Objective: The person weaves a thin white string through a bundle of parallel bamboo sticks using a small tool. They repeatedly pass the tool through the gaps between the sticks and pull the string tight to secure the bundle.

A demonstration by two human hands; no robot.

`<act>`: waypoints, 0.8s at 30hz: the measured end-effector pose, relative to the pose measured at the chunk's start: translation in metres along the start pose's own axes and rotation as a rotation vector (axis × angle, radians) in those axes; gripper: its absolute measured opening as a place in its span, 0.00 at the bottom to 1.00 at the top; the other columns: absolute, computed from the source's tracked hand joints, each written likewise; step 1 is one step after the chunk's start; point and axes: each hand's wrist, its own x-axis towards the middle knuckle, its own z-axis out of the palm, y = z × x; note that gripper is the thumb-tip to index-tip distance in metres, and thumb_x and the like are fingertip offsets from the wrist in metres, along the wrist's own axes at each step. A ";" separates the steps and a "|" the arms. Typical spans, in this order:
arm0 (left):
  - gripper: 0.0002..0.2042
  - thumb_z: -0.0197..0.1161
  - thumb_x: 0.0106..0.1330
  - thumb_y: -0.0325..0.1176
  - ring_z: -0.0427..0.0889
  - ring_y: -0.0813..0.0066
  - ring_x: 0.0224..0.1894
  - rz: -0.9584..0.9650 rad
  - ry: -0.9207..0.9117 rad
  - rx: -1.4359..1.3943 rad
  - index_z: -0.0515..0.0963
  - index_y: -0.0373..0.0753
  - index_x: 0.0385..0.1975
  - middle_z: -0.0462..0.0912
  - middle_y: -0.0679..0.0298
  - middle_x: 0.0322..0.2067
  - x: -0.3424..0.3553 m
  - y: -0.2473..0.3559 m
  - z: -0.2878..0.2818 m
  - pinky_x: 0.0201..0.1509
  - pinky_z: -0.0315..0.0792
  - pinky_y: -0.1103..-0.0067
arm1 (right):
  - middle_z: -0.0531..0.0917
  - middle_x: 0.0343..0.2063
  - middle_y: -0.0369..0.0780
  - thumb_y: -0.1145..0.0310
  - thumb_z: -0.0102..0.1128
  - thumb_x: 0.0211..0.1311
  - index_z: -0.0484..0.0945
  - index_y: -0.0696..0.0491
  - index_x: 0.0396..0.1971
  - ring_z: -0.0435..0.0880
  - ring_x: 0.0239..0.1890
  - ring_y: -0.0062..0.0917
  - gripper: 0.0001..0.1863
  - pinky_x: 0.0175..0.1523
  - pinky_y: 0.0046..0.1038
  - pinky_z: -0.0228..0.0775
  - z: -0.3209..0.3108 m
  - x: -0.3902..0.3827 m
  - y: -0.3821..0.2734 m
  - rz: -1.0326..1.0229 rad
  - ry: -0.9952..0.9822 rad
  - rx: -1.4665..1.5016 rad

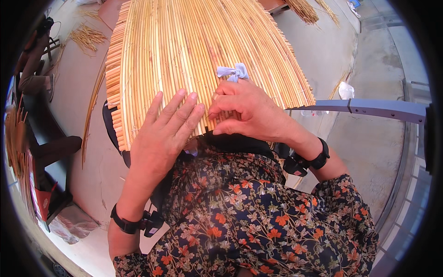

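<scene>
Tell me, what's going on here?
A person in a dark floral shirt is handling a reed-stalk mat in front of them. The left hand lies on it, fingers spread, while the right hand is curled near its near edge; whether it pinches anything is unclear. A knotted pale cloth strip shows by the right knuckles. Loose stalks lie on the floor.

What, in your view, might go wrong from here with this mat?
The pale cloth strip by the right hand could snag on the reed mat. Uneven pressing by the left hand, laid flat with fingers spread, might shift or crack a stem.
</scene>
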 end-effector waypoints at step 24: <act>0.24 0.55 0.65 0.29 0.71 0.62 0.69 -0.052 -0.049 -0.097 0.74 0.45 0.64 0.74 0.62 0.66 0.010 0.005 -0.005 0.75 0.60 0.59 | 0.81 0.28 0.34 0.70 0.55 0.74 0.74 0.57 0.40 0.81 0.30 0.15 0.06 0.36 0.19 0.75 -0.002 0.000 -0.011 0.345 0.070 0.915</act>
